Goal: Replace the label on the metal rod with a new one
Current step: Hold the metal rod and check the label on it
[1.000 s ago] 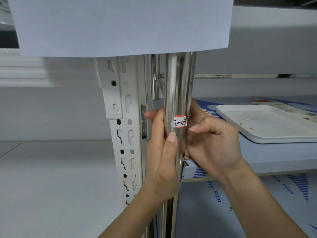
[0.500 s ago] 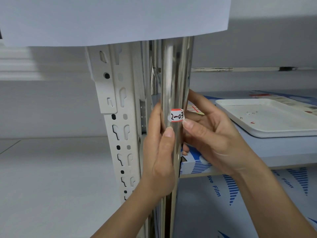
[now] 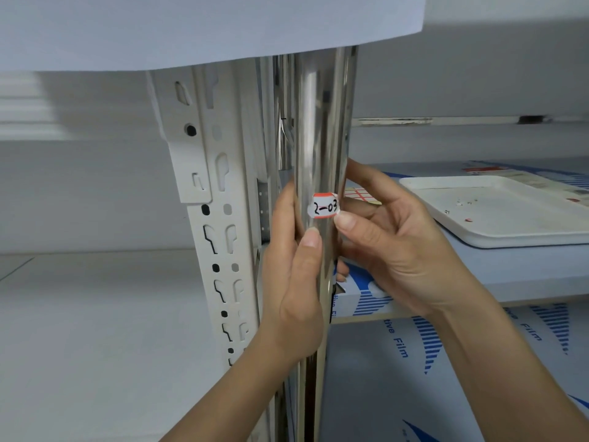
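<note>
A shiny upright metal rod [image 3: 322, 129] stands in the middle of the view. A small white label [image 3: 325, 206] with red edges, handwritten "2-03", is stuck on it at hand height. My left hand [image 3: 294, 282] grips the rod just below the label, thumb on the front. My right hand [image 3: 392, 237] reaches round the rod from the right. Its thumb tip touches the label's lower right corner, which is lifted a little. Its fingers lie behind the rod.
A white slotted shelf upright [image 3: 220, 237] stands just left of the rod. A white tray [image 3: 497, 215] with small scraps lies on the right shelf. A red-lined label sheet [image 3: 361, 194] shows behind my right hand. White paper [image 3: 207, 23] hangs overhead.
The view has shifted up a little. My right thumb has moved from beside the label to its lower right corner, which now lifts off the rod. My left hand keeps its grip.
</note>
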The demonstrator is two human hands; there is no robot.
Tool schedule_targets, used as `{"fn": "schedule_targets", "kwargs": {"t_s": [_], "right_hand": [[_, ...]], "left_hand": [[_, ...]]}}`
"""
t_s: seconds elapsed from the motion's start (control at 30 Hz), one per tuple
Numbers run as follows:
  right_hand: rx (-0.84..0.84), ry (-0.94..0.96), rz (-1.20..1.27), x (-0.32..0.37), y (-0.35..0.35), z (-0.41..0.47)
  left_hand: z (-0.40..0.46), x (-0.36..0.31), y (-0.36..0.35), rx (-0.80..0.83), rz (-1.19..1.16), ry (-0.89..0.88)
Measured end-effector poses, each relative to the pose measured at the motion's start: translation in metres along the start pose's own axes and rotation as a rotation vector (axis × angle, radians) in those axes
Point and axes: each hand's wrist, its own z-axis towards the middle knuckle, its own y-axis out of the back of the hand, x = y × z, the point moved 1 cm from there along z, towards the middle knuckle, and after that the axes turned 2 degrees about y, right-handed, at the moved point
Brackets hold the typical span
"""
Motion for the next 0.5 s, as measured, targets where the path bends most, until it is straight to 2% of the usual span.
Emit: {"fn": "schedule_targets", "kwargs": {"t_s": [0.17, 0.33, 0.5], "right_hand": [[-0.030, 0.004, -0.004, 0.0006, -0.0020, 0.0011], [0.028, 0.024, 0.022, -0.0005, 0.0015, -0.0013], [0.018, 0.020, 0.021, -0.0009, -0.0003, -0.0001]], "left_hand": [[0.0000, 0.0004, 0.0002, -0.004, 0.002, -0.006], [0.0002, -0.0021, -0.0009, -0.005, -0.005, -0.016], [0.0011, -0.0006, -0.0005, -0.003, -0.011, -0.012]]}}
